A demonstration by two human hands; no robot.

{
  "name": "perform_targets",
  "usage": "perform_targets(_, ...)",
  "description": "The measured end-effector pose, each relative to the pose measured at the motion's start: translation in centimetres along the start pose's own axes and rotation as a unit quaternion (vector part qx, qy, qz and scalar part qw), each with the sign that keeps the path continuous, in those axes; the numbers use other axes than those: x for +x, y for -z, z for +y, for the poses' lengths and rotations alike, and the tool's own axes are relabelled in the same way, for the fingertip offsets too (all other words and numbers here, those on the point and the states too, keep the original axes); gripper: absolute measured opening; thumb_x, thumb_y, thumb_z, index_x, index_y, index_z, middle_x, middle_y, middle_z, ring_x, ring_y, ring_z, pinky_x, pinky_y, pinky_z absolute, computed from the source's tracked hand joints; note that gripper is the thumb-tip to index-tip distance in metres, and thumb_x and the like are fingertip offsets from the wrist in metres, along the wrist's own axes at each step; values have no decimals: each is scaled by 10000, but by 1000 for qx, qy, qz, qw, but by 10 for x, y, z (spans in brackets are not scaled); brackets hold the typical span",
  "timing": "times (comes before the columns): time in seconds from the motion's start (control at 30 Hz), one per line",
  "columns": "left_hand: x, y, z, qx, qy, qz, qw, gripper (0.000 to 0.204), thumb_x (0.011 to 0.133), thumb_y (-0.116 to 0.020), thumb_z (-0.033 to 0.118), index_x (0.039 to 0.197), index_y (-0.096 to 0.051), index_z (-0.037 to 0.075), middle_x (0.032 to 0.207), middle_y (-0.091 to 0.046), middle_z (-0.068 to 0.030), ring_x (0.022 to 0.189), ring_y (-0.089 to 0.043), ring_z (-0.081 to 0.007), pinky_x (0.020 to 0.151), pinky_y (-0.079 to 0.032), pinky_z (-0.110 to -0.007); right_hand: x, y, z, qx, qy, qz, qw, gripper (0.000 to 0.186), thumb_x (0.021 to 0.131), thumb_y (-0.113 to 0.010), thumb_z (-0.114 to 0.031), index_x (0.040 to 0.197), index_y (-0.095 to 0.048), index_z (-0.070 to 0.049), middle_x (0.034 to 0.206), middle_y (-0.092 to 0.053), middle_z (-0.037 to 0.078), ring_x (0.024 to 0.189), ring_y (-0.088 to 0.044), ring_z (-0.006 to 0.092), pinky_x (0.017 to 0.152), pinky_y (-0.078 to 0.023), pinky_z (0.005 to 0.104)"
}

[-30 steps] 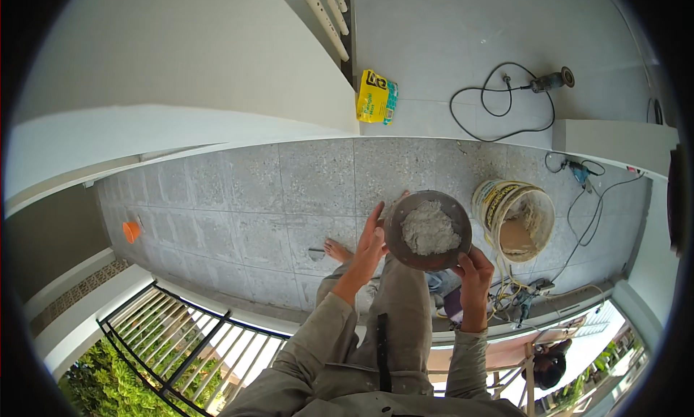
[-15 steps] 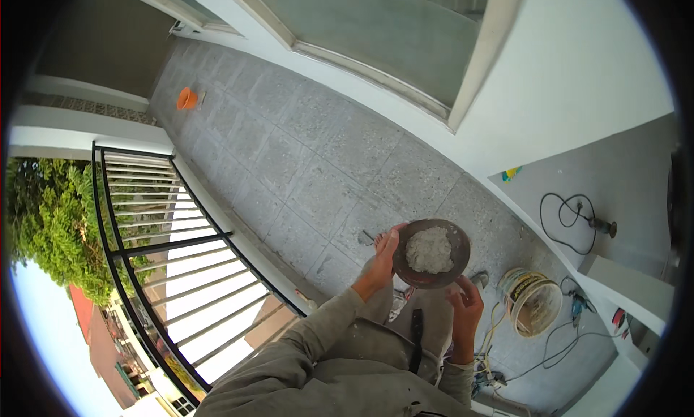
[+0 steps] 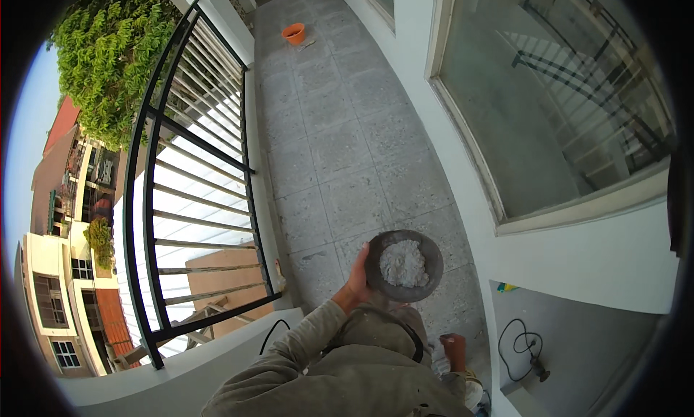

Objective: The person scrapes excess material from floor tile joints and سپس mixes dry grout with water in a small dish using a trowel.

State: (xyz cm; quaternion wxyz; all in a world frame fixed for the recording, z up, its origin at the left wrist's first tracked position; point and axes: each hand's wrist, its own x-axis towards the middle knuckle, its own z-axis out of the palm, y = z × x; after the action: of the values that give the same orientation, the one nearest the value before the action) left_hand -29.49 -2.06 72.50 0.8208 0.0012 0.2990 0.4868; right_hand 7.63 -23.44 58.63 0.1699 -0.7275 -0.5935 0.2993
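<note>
My left hand (image 3: pixel 354 281) grips the left rim of a dark, round, shallow bowl (image 3: pixel 426 287), held out in front of my body at about waist height. A heap of pale grey, lumpy powder or mix (image 3: pixel 403 264) lies in the middle of the bowl. Down by my right side is my right hand (image 3: pixel 453 349), away from the bowl, near my leg. Its fingers are small and partly hidden, and I see no object in it.
A black metal railing (image 3: pixel 202 153) runs along the left. On the right stand a white wall and a large window (image 3: pixel 564 113). Grey floor tiles (image 3: pixel 347 149) stretch ahead to an orange bucket (image 3: pixel 293 34). A corded power tool (image 3: pixel 538 368) lies at the lower right.
My view and body have turned left along the walkway. My right hand has moved off the bowl's edge and dropped to my side. My left hand keeps the bowl.
</note>
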Motion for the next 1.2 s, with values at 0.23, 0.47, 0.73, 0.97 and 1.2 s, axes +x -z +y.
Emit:
perform_targets(0.23,40,4,114,-34,-205,59,976,675,1040,-440,597,1494,-487,100,1487,-545,-86,1369,-500,-273,1175,-371,-477,168,57,-107,82,-151,-86,981,255,782,-816,-186,700,-738,43,641,-722,144,542,-688,201,548,-544,337)
perform_targets(0.47,128,15,330,-59,-256,85,961,641,1078,-398,537,1497,-473,57,1494,-535,-76,1370,-497,-238,1176,-363,-405,355,13,-229,133,-174,-47,975,223,788,-792,-124,678,-715,54,621,-705,142,526,-667,206,516,-540,348)
perform_targets(0.73,227,-19,594,21,-285,108,952,640,1073,-428,536,1445,-517,24,1415,-594,-101,1336,-526,-239,1147,-402,-396,566,-72,-306,289,-246,-127,917,208,892,-622,-136,905,-742,34,758,-710,197,624,-690,276,557,-566,428)
perform_targets(0.97,343,2,754,-65,-346,151,924,660,1068,-394,570,1499,-465,76,1496,-522,-97,1368,-501,-263,1156,-394,-434,771,-151,-440,-326,186,-277,884,236,828,-695,-307,857,-793,-94,845,-740,203,693,-708,347,654,-561,441)
perform_targets(1.2,529,-7,938,-81,-348,125,926,690,1056,-393,596,1525,-436,91,1525,-491,-102,1398,-471,-287,1177,-372,-462,1039,-195,-475,-169,122,-278,938,412,837,-646,-515,984,-765,-149,879,-757,143,814,-727,337,714,-538,514)
